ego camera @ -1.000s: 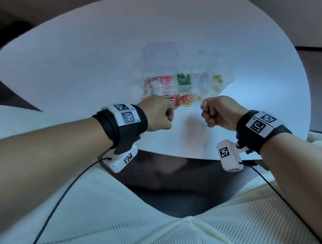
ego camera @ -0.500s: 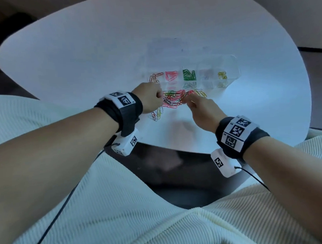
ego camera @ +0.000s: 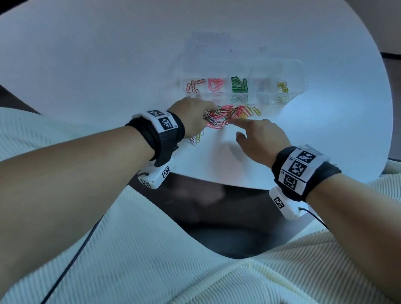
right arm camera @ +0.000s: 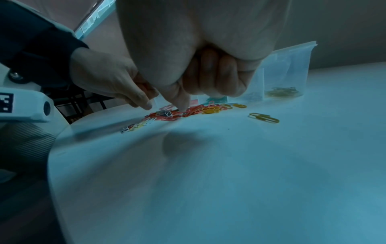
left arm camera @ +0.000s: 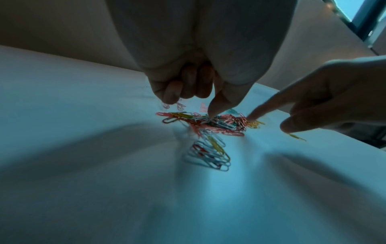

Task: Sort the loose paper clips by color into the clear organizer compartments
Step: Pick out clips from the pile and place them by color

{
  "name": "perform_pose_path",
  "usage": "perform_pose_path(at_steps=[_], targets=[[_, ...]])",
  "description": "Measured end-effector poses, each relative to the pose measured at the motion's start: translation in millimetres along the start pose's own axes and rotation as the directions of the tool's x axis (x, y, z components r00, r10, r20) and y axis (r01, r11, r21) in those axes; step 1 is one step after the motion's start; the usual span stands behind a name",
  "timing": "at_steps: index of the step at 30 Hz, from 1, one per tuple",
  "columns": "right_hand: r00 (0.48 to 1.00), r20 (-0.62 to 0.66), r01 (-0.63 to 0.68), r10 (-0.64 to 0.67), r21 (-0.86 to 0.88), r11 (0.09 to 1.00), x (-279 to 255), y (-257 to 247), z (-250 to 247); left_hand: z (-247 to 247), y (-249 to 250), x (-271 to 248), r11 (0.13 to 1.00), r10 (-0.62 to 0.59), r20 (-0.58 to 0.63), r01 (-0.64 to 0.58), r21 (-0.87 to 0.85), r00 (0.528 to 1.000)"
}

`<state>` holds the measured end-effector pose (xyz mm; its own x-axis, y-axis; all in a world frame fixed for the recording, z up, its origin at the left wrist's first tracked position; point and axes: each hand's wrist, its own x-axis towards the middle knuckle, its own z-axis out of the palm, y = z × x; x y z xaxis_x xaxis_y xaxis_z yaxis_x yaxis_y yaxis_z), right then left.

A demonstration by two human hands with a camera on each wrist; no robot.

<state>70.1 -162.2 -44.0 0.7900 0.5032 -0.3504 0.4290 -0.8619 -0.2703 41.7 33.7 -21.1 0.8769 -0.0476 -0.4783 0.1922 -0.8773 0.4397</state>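
A clear organizer (ego camera: 293, 77) lies on the white table (ego camera: 97, 64), its compartments holding orange, pink, green, pale and yellow clips. Just in front of it sits a mixed pile of loose paper clips (ego camera: 237, 112) (left arm camera: 211, 123) (right arm camera: 183, 113). My left hand (ego camera: 207, 114) (left arm camera: 211, 113) presses one fingertip onto the pile's left end, its other fingers curled. My right hand (ego camera: 236, 124) (right arm camera: 183, 108) points its index finger down onto the pile's near side. A small separate cluster of clips (ego camera: 196, 139) (left arm camera: 208, 153) lies beside my left wrist.
One yellow clip (right arm camera: 264, 117) lies apart, right of the pile. Clear plastic bags (ego camera: 210, 42) (right arm camera: 292, 66) rest behind the organizer. The table's curved front edge (ego camera: 219, 181) runs just behind both wrists, with dark floor and my cream ribbed lap below it.
Both hands have left their fisted pose near the front edge and reached forward onto the clip pile. A small cluster has been drawn out toward the left front.
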Motion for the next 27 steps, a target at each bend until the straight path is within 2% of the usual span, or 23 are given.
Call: perform_pose_path(at_steps=[3, 10, 13, 20, 27], targets=[[0.999, 0.045, 0.012, -0.012, -0.016, 1.000, 2.2, -4.4, 1.0, 4.3, -1.8, -0.3, 0.995, 0.027, 0.029, -0.030, 0.094, 0.999], [0.999, 0.004, -0.033, 0.033, 0.051, 0.998, 0.9, -3.0, -2.0, 7.4, -6.6, 5.7, 0.996, 0.042, -0.041, -0.038, 0.083, 0.998], [0.998, 0.028, -0.062, 0.060, 0.083, 0.995, 2.4, -1.8, -5.0, 7.9, -10.0, 7.5, 0.998, 0.019, -0.058, -0.016, 0.064, 0.998], [0.985, 0.005, -0.170, 0.171, 0.123, 0.978, 6.6, 1.7, -3.2, 6.4, -8.0, 10.4, 0.995, -0.015, -0.042, 0.019, 0.101, 0.999], [0.976, 0.037, -0.216, 0.213, 0.138, 0.967, 8.3, -3.0, -2.6, 6.8, -7.1, 11.3, 0.995, -0.033, -0.020, 0.035, 0.097, 0.999]])
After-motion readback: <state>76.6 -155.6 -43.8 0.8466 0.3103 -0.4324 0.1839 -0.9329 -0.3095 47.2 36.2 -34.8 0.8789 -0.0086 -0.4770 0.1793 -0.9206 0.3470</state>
